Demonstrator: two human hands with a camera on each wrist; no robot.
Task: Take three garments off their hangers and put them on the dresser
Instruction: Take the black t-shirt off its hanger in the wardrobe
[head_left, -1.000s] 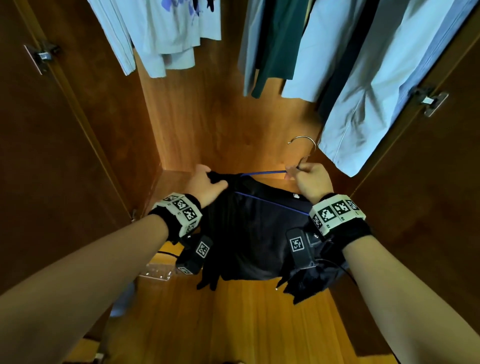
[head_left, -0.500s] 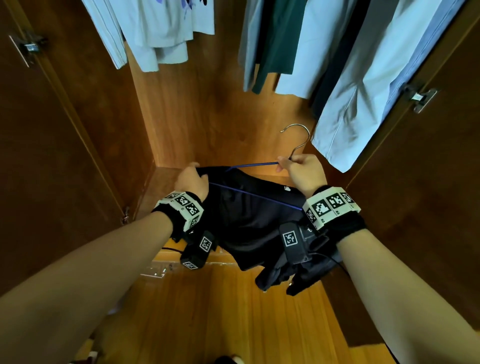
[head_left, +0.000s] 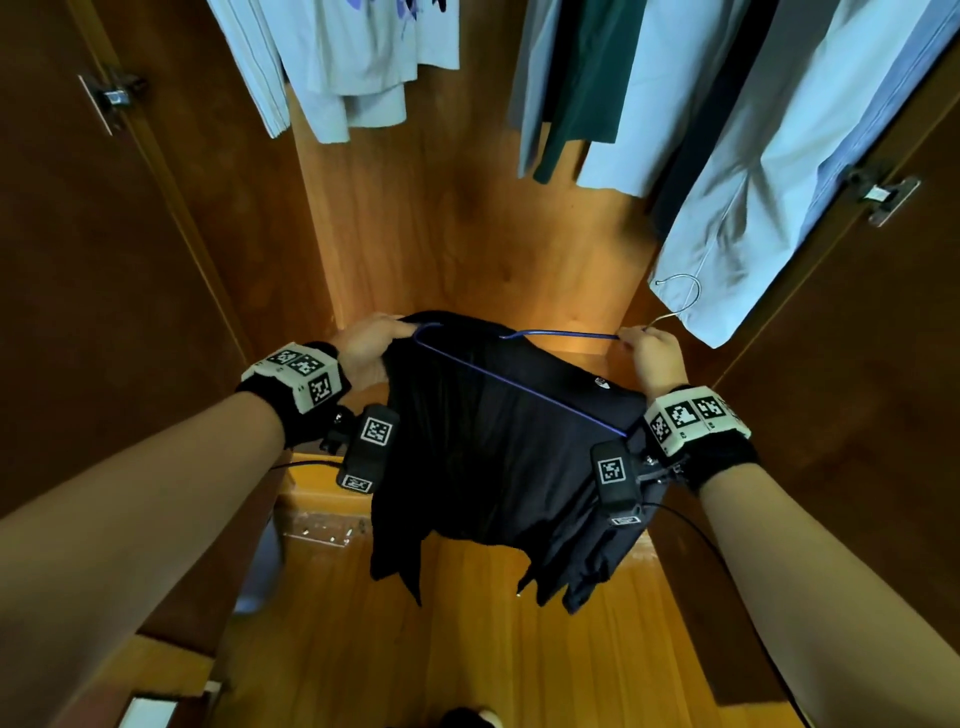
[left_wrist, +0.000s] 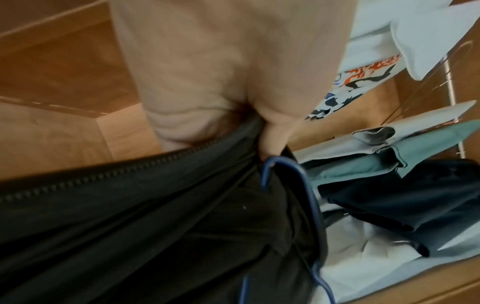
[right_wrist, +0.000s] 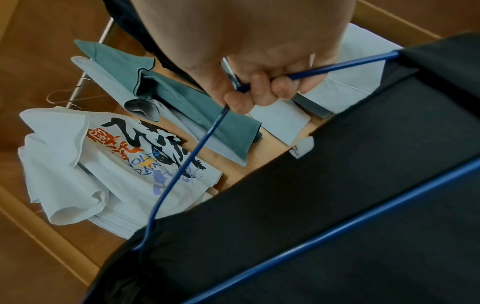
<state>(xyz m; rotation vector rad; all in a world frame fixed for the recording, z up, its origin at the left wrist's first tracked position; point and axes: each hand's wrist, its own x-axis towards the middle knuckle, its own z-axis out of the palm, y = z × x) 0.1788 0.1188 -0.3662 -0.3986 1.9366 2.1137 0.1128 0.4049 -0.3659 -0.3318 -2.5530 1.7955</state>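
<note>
Head view: your right hand grips the blue wire hanger at its neck, fingers curled round it just under the metal hook. Your left hand pinches the black garment at the hanger's far shoulder, where the wire end pokes bare out of the cloth. The garment is held level between both hands in front of the open wardrobe, partly on the hanger, its lower bar lying across the fabric.

Progress, my guess: this one is mid-removal, one shoulder freed, other side not yet off. The dresser isn't in view, so you can't tell how many garments are already done. More shirts hang on the rail above. Left: slip the hanger out, carry the garment to the dresser.
</note>
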